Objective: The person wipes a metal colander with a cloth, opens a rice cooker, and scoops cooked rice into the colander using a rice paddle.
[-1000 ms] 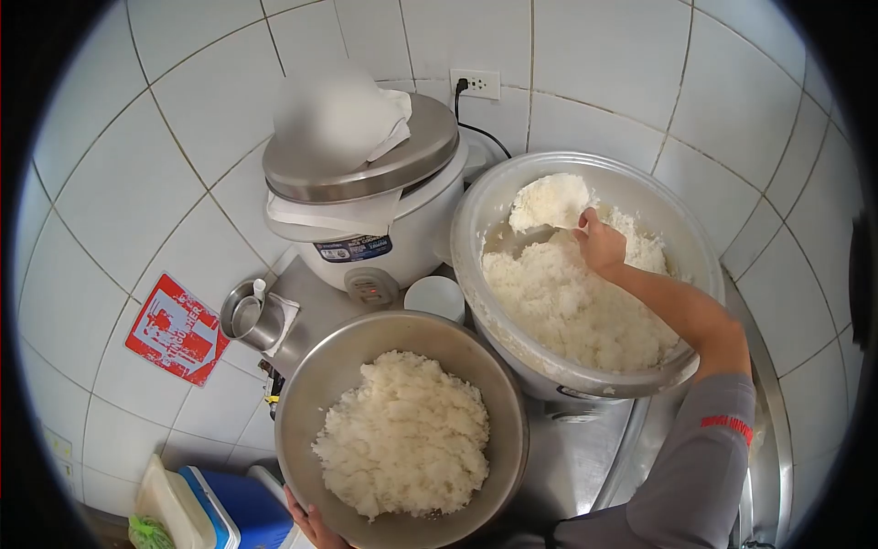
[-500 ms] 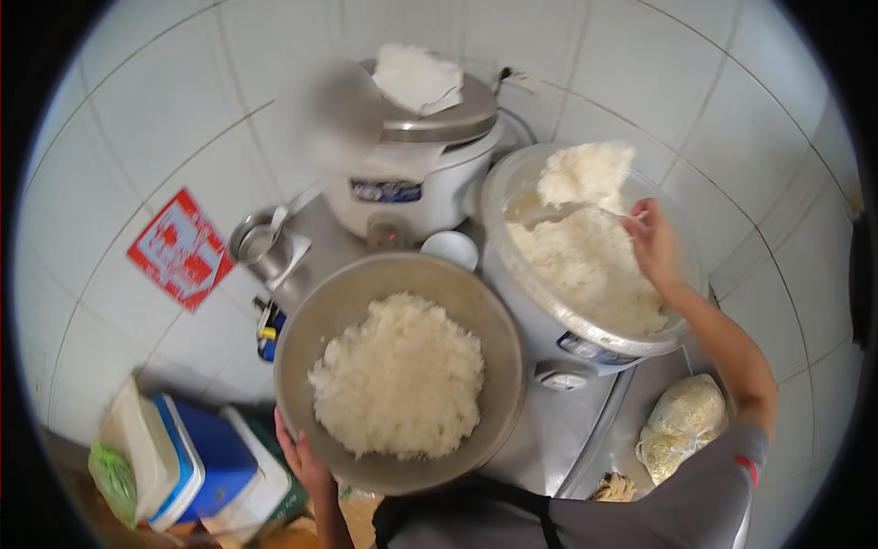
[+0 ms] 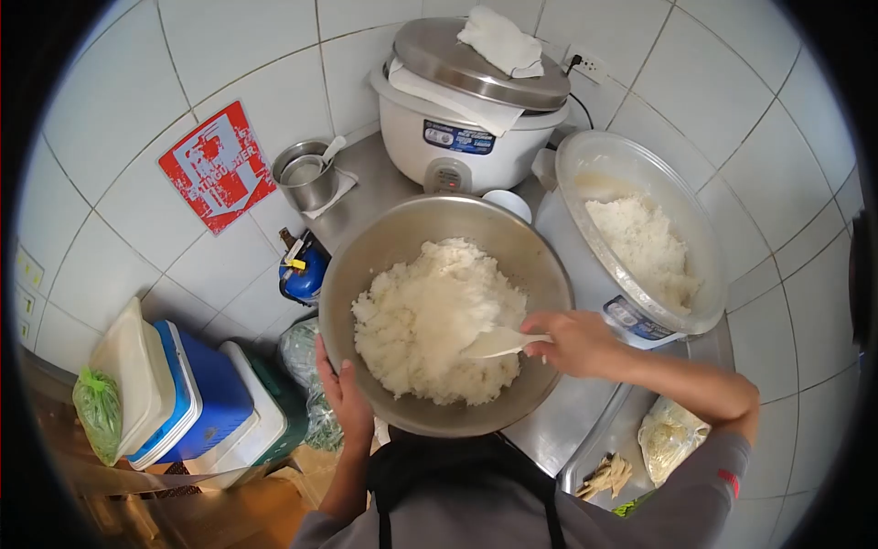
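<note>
A wide metal bowl [image 3: 347,274] holds a heap of white rice [image 3: 421,320]. My left hand [image 3: 347,398] grips the bowl's rim at the lower left. In my right hand [image 3: 576,343] is the handle of a white rice paddle [image 3: 498,342], its blade at the rice inside the bowl. To the right of the bowl stands an open rice cooker [image 3: 572,242], tilted in view, with more rice [image 3: 640,242] in it.
Behind the bowl is a closed rice cooker [image 3: 412,128] with a cloth [image 3: 500,41] on its lid. Metal cups [image 3: 306,183] stand at the left, above a blue object [image 3: 304,273]. Coolers [image 3: 206,393] are lower left; a bag [image 3: 669,439] lies lower right.
My right hand has moved with the paddle from the open cooker to the bowl, and its load of rice has come off into the bowl. The view has shifted.
</note>
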`<state>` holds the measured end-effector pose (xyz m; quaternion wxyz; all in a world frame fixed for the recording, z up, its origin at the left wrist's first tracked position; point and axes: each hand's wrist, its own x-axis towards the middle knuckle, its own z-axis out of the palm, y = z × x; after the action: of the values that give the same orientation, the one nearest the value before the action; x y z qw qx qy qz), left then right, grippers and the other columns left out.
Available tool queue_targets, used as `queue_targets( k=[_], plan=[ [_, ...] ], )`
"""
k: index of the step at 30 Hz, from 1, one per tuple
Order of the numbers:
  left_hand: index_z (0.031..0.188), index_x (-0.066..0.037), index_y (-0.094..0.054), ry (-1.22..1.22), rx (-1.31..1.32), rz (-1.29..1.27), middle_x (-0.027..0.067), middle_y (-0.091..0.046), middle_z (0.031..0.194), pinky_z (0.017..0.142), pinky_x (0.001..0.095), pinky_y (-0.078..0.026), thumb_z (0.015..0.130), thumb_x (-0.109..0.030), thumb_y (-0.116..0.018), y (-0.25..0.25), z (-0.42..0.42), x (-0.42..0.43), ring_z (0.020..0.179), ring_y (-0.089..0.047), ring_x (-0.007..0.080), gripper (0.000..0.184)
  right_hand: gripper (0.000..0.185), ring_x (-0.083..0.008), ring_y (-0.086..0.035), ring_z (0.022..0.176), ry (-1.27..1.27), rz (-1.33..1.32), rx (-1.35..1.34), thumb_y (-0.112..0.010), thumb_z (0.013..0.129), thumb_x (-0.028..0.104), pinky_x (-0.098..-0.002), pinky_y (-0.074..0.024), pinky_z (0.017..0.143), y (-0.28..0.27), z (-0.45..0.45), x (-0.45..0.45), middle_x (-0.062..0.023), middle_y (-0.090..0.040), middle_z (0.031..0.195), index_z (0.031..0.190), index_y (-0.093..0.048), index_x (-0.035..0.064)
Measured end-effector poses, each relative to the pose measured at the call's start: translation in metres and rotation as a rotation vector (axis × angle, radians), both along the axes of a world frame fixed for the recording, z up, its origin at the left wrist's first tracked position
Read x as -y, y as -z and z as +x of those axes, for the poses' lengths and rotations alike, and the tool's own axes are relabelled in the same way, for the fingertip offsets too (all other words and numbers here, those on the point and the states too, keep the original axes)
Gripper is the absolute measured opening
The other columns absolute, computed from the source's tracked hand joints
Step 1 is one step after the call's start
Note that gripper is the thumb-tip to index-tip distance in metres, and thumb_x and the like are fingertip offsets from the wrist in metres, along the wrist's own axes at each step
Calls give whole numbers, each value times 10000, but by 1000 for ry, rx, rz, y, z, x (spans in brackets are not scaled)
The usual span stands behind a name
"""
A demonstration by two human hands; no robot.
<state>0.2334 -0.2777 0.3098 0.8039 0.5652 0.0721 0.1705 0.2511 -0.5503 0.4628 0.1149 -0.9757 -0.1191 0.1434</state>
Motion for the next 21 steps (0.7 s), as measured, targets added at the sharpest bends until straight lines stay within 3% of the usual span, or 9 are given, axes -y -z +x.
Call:
queue_targets(
  k=[3,8,11,17,20,21],
  plan=[
    [1354,-28,-175,17,-20,19,125,-282,1342,985,297,-257,876,-54,-360,-10,-2,0,1190,-323,193,513,177,-297,-587,783,-140,-154,-23,-560,801,222,-405,-435,686,-9,19,-9,-118,-614,762,938,-567,109],
    [1357,-53,-183,19,1,12,126,-326,1319,973,292,-277,880,-60,-364,-15,0,0,1167,-357,191,511,153,-303,-588,662,-190,-228,-129,-525,805,163,-407,-435,605,-87,22,-29,-121,-601,693,935,-581,105],
    [1366,-54,-140,47,-2,5,138,-296,1334,996,297,-248,826,-6,-368,-15,0,0,1196,-323,202,588,201,-280,-576,618,-262,-215,1,-527,805,167,-374,-433,562,-59,22,-29,-77,-588,649,988,-585,108],
    [1371,-40,-90,106,32,82,153,-245,1351,1015,304,-213,661,70,-360,-12,1,-9,1222,-287,226,767,350,-250,-604,602,-484,-544,105,-460,761,75,-380,-454,547,-3,39,-81,-108,-591,622,1101,-524,26],
    [1372,-43,-88,108,48,79,148,-245,1351,1014,299,-218,629,74,-356,-8,3,-10,1224,-284,224,798,396,-234,-611,618,-405,-581,50,-458,740,48,-372,-463,566,20,48,-110,-94,-605,652,1130,-486,-16],
    [1372,-42,-82,117,54,61,149,-242,1351,1014,300,-217,625,73,-357,-5,2,-10,1227,-279,223,803,368,-241,-605,594,-365,-550,118,-469,767,95,-365,-455,541,36,48,-105,-99,-596,631,1125,-493,13]
  ],
)
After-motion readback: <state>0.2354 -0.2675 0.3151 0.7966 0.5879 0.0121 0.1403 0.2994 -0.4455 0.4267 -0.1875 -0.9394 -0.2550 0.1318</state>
